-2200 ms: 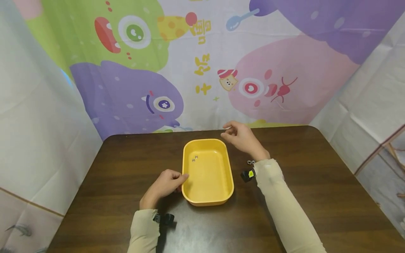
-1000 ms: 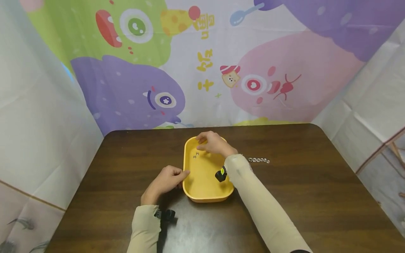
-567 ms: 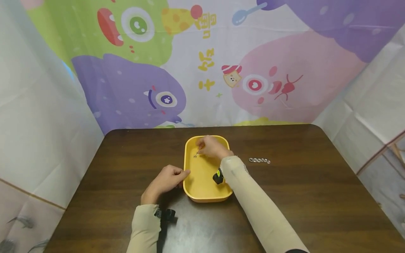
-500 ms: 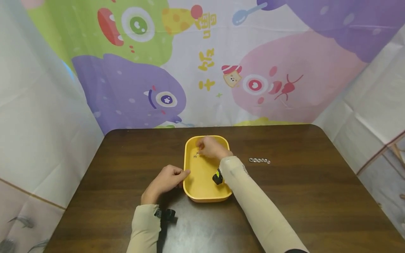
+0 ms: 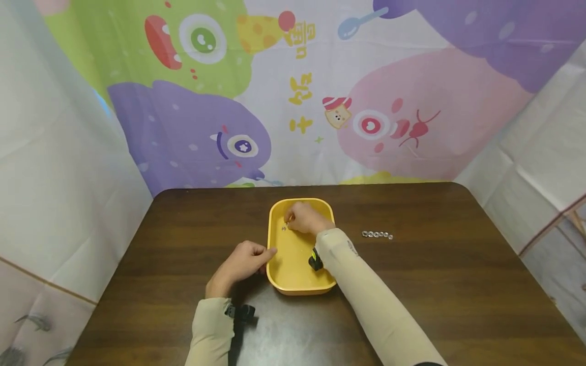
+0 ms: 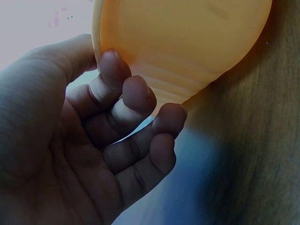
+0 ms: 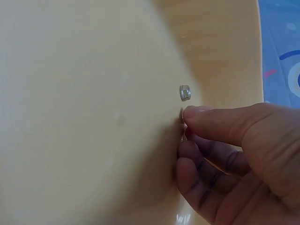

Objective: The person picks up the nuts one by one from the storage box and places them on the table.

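Note:
A yellow plastic tray point(image 5: 297, 272) lies on the table. My left hand point(image 5: 244, 262) grips its left rim, thumb over the edge and curled fingers against the outer wall point(image 6: 187, 47). Inside the tray, near its far left part, my right hand point(image 5: 306, 218) reaches down. Its thumb and index finger pinch a small shiny nut point(image 7: 183, 133), mostly hidden by the fingertips. Just beyond the thumb tip, another small silver nut point(image 7: 185, 93) lies on the tray floor, visible in the head view too, left of the fingers.
On the dark wooden table point(image 5: 435, 284), right of the tray, several small silver nuts point(image 5: 377, 235) lie in a row. A cartoon-printed cloth point(image 5: 293, 152) hangs behind the table's far edge, with pale cloths at both sides.
My right hand has come from beyond the tray's far right corner into the tray and down to the nuts, closing on one. My left hand stays on the rim.

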A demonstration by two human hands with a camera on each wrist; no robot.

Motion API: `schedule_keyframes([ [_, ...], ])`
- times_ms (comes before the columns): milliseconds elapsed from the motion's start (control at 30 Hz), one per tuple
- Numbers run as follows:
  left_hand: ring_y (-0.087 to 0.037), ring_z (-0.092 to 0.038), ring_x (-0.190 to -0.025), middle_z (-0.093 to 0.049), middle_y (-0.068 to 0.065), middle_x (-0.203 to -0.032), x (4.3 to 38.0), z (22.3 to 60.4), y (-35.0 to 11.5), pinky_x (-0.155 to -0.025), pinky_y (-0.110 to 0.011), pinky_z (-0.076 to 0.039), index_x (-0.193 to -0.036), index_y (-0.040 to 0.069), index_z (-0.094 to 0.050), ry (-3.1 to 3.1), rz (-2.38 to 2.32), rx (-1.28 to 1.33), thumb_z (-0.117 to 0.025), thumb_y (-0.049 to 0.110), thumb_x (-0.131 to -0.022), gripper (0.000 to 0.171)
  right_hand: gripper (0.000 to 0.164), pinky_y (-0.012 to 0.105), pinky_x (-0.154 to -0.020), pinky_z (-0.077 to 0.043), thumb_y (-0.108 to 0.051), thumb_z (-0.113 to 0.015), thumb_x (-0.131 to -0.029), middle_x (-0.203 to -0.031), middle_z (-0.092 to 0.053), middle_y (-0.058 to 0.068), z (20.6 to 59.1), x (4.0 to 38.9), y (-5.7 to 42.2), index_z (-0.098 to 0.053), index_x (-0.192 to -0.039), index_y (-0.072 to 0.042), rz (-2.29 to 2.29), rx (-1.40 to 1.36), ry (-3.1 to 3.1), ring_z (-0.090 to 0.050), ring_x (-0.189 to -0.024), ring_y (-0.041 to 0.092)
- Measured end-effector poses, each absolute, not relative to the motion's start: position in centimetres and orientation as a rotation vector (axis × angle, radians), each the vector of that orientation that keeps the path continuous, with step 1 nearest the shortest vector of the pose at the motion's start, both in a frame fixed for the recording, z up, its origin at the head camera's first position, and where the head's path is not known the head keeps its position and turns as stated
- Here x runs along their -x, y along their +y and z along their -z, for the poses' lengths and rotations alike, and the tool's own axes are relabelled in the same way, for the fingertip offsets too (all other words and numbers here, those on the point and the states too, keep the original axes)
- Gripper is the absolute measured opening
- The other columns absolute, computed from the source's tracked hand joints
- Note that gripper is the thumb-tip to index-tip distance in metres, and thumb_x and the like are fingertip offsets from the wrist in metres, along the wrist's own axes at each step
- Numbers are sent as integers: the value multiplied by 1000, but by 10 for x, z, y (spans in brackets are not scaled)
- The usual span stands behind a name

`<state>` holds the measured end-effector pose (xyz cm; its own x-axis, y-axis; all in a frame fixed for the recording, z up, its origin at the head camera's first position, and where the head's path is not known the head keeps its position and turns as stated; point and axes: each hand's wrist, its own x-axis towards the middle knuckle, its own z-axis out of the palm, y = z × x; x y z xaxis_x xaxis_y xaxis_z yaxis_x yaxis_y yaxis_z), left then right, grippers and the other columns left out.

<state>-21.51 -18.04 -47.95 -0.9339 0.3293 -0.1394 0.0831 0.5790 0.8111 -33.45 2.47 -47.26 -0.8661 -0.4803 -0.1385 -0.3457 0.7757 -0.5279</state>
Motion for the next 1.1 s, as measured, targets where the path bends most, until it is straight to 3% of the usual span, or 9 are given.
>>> schedule_keyframes([
  [267,-11,-47,-54,-57,-4,-59,214,481,-180,-56,-26,-40,-69,0,-67,2544,-1283,-360,-61,38,-103,52,10,26,-72,-45,-4,-67,-96,-100,-70,5,473,330,24,-75,-97,-8,711,611,2685,-55,-77,15],
  [433,-11,-46,-54,-54,1,-58,213,480,-181,-55,-27,-39,-69,0,-67,2544,-1289,-360,-61,38,-103,51,7,26,-71,-44,-5,-66,-96,-93,-67,6,470,328,27,-72,-92,-7,729,636,2691,-55,-76,15],
  [700,-10,-45,-54,-53,2,-57,214,480,-181,-55,-26,-38,-68,-1,-66,2551,-1285,-366,-61,37,-103,52,9,28,-69,-51,-11,-66,-98,-94,-69,8,459,326,38,-70,-103,-4,883,601,2656,-60,-74,17],
  [933,-11,-46,-54,-55,0,-58,215,481,-181,-55,-27,-38,-68,-1,-65,2543,-1287,-373,-61,38,-103,52,32,32,-82,-57,-14,-67,-98,-107,-73,10,448,324,47,-67,-128,-2,944,640,2638,-69,-88,17],
  [1100,-11,-46,-54,-54,0,-58,214,481,-182,-55,-28,-39,-70,-1,-66,2532,-1296,-358,-61,38,-103,51,30,33,-82,-58,-16,-69,-98,-103,-75,8,438,319,53,-69,-124,-2,1001,693,2670,-71,-88,17],
])
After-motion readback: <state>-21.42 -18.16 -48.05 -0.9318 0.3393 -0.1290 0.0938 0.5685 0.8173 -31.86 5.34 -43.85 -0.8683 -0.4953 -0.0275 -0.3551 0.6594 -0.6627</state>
